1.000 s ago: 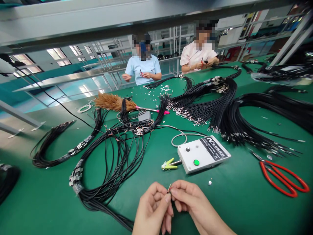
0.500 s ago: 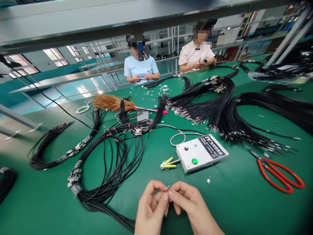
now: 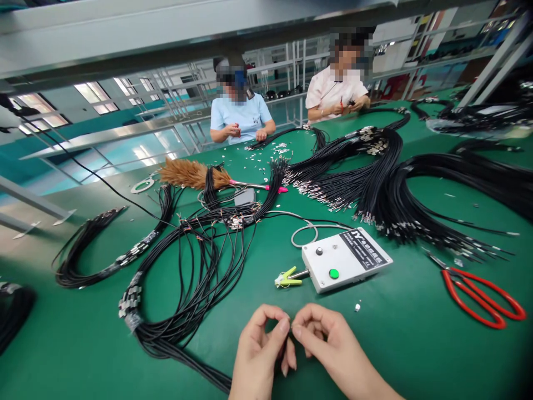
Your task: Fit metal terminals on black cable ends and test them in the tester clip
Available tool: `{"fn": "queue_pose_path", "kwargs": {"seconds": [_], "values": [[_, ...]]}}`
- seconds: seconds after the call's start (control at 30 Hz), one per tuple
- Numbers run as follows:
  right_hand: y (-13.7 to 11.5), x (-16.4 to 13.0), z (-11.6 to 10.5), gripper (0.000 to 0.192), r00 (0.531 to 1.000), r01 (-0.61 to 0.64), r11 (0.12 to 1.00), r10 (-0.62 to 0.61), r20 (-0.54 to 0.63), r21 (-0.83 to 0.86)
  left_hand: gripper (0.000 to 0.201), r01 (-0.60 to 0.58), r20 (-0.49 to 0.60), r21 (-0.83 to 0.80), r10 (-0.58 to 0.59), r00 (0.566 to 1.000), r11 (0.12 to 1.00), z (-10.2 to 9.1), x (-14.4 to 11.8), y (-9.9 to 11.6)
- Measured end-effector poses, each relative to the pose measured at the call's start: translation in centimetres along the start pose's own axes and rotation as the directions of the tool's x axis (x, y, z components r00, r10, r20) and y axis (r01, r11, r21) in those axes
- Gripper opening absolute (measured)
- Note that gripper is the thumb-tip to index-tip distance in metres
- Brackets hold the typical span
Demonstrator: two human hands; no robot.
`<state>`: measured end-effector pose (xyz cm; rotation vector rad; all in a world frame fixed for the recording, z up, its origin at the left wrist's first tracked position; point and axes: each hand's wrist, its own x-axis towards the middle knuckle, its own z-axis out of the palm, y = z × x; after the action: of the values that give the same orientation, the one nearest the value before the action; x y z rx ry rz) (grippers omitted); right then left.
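My left hand (image 3: 263, 347) is closed in a pinch at the bottom centre. A dark piece of black cable (image 3: 281, 355) shows beneath its fingers. Close against its fingertips, my right hand (image 3: 322, 338) pinches at the cable's end, with thumb and forefinger together. The thin wires there are almost wholly hidden by the fingertips. A looped bundle of black cables (image 3: 166, 325) runs from the left toward my left wrist. Just beyond my hands lies a white box (image 3: 327, 272) with a green button (image 3: 333, 274), a knob and a yellow-green clip (image 3: 288, 278) on its shaft.
Red-handled scissors (image 3: 485, 297) lie at right. Large black cable bundles (image 3: 375, 178) spread behind the box; another coil (image 3: 79, 258) is at left. A brush (image 3: 191, 175) and white scraps (image 3: 281, 149) lie farther back. Two people (image 3: 241, 114) sit opposite, below an overhead shelf (image 3: 125, 39).
The coloured wire ends seen between my fingertips are now hidden. My right hand has shifted slightly right, with its fingertips a little apart from the left's. The view has moved slightly.
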<state>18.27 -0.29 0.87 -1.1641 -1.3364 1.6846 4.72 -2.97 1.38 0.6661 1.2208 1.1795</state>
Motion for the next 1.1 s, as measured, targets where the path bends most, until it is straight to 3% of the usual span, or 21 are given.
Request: {"fn": "queue_pose_path", "kwargs": {"seconds": [0.07, 0.17, 0.4, 0.5, 0.57, 0.67, 0.73, 0.8, 0.97, 1.1], "values": [[0.0, -0.1, -0.5, 0.022, 0.989, 0.144, 0.966, -0.148, -0.004, -0.215, 0.036, -0.037, -0.023, 0.029, 0.037, 0.999, 0.999, -0.1, -0.1, -0.1], [0.0, -0.2, -1.1, 0.018, 0.947, 0.308, 0.831, -0.316, 0.063, -0.463, 0.037, -0.119, -0.073, 0.063, 0.124, 0.990, 0.991, 0.0, -0.3, -0.2], [0.4, -0.5, -2.5, 0.011, 0.917, 0.333, 0.635, -0.391, 0.082, -0.697, 0.037, -0.182, -0.119, 0.040, 0.185, 0.976, 0.983, -0.1, 0.5, -0.7], [-0.1, -0.5, -2.3, 0.017, 0.843, 0.413, 0.438, -0.515, 0.154, -0.798, 0.034, -0.165, -0.060, 0.073, 0.170, 0.984, 0.984, -0.5, 0.6, -0.8], [-0.7, -0.2, -2.0, 0.009, 0.778, 0.469, 0.295, -0.584, 0.231, -0.833, 0.032, -0.169, -0.008, 0.115, 0.171, 0.985, 0.979, -0.6, 0.5, -0.8], [-1.2, 0.8, -1.9, 0.035, 0.694, 0.582, 0.148, -0.602, 0.395, -0.799, 0.029, -0.226, 0.024, 0.164, 0.225, 0.974, 0.960, -0.8, 0.3, -0.8], [-1.1, 1.4, -2.3, 0.040, 0.645, 0.670, 0.144, -0.598, 0.476, -0.728, 0.029, -0.205, 0.052, 0.151, 0.200, 0.978, 0.967, -0.9, 0.2, -0.7], [-0.7, 1.7, -2.8, 0.038, 0.627, 0.705, 0.190, -0.618, 0.474, -0.684, 0.031, -0.137, 0.078, 0.099, 0.129, 0.989, 0.986, -1.0, 0.3, -0.6], [-0.1, 0.8, -3.0, 0.037, 0.693, 0.529, 0.226, -0.672, 0.262, -0.818, 0.035, -0.079, 0.032, 0.003, 0.079, 0.996, 0.997, -0.9, 0.7, -0.1], [-0.8, 0.3, -2.0, 0.036, 0.686, 0.495, 0.161, -0.676, 0.270, -0.854, 0.039, -0.066, 0.033, 0.052, 0.065, 0.997, 0.996, -0.8, 1.1, 0.2]]}}
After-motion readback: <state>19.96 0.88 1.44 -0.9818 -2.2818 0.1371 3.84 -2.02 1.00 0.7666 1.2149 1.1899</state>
